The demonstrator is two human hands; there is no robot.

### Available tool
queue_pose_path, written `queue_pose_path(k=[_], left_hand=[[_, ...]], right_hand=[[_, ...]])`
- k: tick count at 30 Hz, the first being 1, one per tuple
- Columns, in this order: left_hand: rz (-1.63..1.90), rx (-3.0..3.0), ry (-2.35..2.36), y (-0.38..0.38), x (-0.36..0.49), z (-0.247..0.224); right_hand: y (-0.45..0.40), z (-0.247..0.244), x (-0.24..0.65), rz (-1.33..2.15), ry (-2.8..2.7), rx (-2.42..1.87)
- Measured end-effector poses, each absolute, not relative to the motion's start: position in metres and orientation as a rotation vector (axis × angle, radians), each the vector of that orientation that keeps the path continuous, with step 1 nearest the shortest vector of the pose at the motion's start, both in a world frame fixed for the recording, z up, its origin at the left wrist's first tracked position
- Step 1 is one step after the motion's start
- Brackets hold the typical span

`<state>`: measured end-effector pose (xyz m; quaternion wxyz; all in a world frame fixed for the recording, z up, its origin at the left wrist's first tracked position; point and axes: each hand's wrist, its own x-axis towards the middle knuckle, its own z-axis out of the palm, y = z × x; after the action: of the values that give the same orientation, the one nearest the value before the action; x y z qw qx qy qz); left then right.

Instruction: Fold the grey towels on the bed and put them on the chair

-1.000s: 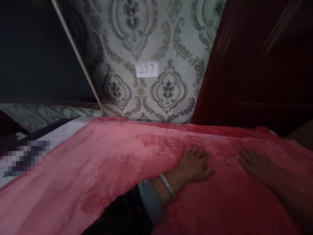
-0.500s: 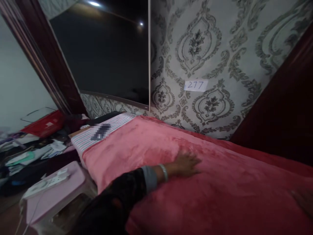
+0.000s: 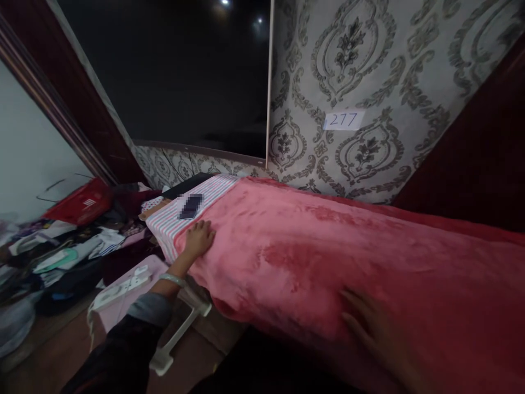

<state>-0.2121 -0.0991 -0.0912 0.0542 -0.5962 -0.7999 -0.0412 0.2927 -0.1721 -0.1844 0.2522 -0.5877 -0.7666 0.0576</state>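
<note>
A pink-red plush blanket (image 3: 254, 224) lies spread over a long flat surface along the wall, with faint creases and darker brushed patches. On its left end, close to the red border, rests my left hand (image 3: 199, 238), palm down with the fingers laid on the pile. My right hand (image 3: 369, 323) is lower right on the blanket, dim and slightly blurred, its fingers apart. Beyond my left hand shows a striped cloth (image 3: 166, 224) in white, pink and grey-green. A dark pixelated object (image 3: 191, 206) lies on the stripes.
A large black screen (image 3: 176, 76) hangs above. A paper marked 277 (image 3: 343, 120) is on the patterned wall (image 3: 369, 60). At left are a red bag (image 3: 80, 202), piled clothes (image 3: 77, 257), and a pink stool (image 3: 110, 314) bearing a white power strip (image 3: 123, 287). A white plastic bar (image 3: 180, 334) stands below.
My left hand has gone from the middle of the blanket to its left end by the striped cloth. My right hand has come further into view from the right edge. The view has shifted.
</note>
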Motion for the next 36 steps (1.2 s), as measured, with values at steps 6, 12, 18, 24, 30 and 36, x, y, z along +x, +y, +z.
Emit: queue_pose_path(k=[6,12,18,24,30,36], left_hand=[[-0.292,-1.664,-2.572,-0.103,-0.251,-0.094],[-0.337,-1.495,-2.587,-0.099,-0.259,-0.094],[-0.318,-1.371,-2.601,-0.105,-0.27,-0.099],[-0.446,-1.483,-2.741,-0.096,-0.296,-0.093],[-0.797,-1.537,-2.671,-0.097,-0.323,-0.075],[-0.745,-1.569,-2.658,-0.098,-0.337,-0.071]], right_hand=[[-0.197,-0.172,0.247,0.208,-2.01,-1.64],[-0.187,-0.163,0.232,0.247,-1.951,-1.564],[-0.185,-0.172,0.229,0.213,-1.837,-1.608],[-0.175,-0.157,0.236,0.388,-1.765,-1.554],[-0.182,-0.134,0.243,0.425,-1.833,-1.473],[-0.192,-0.138,0.241,0.475,-1.826,-1.429]])
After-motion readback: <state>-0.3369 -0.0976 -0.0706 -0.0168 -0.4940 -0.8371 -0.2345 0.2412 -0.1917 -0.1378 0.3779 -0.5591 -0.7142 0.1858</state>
